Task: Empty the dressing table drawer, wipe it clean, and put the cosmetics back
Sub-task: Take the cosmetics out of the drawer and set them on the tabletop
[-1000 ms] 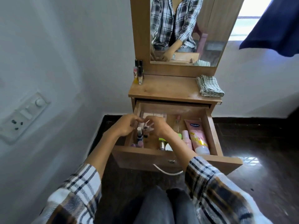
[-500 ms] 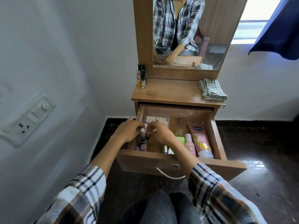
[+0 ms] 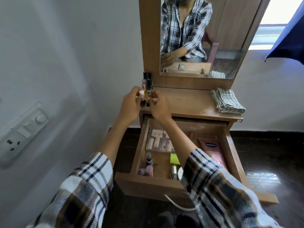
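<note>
My dressing table (image 3: pixel 189 104) is in front of me, with its drawer (image 3: pixel 148 183) pulled out under my arms. One folded cloth (image 3: pixel 227 101) sits on the right side of the top, well away from my hands.

Still in the drawer I count one flat palette (image 3: pixel 156 142) at the back left, one pink tube (image 3: pixel 212 148) lying long-ways on the right, one green thing (image 3: pixel 174 158), and some small bottles (image 3: pixel 148 163) at the front left. My right sleeve hides more, so I can't count them all.

My left hand (image 3: pixel 130 104) and right hand (image 3: pixel 158 106) are up at the top's back left corner, close together. Both pinch small bottles (image 3: pixel 144 99) standing up. I think there are a few, but my fingers hide them. Just behind stand about three little bottles (image 3: pixel 146 81), tall and upright. I think I should set mine down beside them, and both hands are about as near.
</note>
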`<state>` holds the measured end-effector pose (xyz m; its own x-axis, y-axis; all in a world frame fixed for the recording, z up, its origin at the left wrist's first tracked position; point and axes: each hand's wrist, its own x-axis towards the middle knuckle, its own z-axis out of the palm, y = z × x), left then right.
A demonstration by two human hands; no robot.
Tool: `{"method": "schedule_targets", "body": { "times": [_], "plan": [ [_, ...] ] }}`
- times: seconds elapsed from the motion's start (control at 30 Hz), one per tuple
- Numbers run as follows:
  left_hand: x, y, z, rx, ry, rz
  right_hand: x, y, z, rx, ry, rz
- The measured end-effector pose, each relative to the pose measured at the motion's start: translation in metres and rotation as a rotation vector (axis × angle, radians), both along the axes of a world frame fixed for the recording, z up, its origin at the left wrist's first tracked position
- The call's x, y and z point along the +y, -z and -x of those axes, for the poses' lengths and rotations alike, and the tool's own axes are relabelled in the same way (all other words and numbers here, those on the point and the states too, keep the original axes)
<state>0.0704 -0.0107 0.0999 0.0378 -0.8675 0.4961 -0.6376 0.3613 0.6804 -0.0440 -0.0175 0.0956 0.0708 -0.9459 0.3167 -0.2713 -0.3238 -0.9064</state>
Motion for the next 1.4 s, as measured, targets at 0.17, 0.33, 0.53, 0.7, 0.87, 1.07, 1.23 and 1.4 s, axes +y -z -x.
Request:
{"method": "schedule_targets", "body": {
  "times": [0.17, 0.33, 0.53, 0.7, 0.87, 1.07, 1.23, 1.4],
  "plan": [
    [-0.040, 0.019, 0.007, 0.067, -0.126, 0.048, -0.032, 0.010, -0.013, 0.025, 0.135, 0.031],
    [-0.064, 0.028, 0.005, 0.087, -0.194, 0.069, -0.052, 0.018, -0.018, 0.153, 0.185, 0.046],
    [-0.074, 0.034, 0.003, 0.100, -0.161, -0.002, -0.054, 0.033, -0.025, 0.204, 0.213, 0.133],
    [-0.073, 0.035, 0.004, 0.102, -0.180, -0.022, -0.055, 0.038, -0.025, 0.174, 0.228, 0.095],
    [-0.067, 0.031, 0.005, 0.110, -0.176, -0.022, -0.052, 0.034, -0.023, 0.150, 0.218, 0.076],
    [-0.066, 0.031, 0.005, 0.078, -0.188, -0.059, -0.048, 0.032, -0.022, 0.164, 0.217, 0.029],
    [-0.050, 0.034, 0.005, 0.216, -0.228, -0.122, -0.034, 0.027, -0.011, 0.052, 0.260, 0.060],
    [0.005, 0.033, 0.000, 0.236, -0.338, -0.037, 0.018, 0.021, 0.018, -0.098, 0.124, 0.053]
  ]
}}
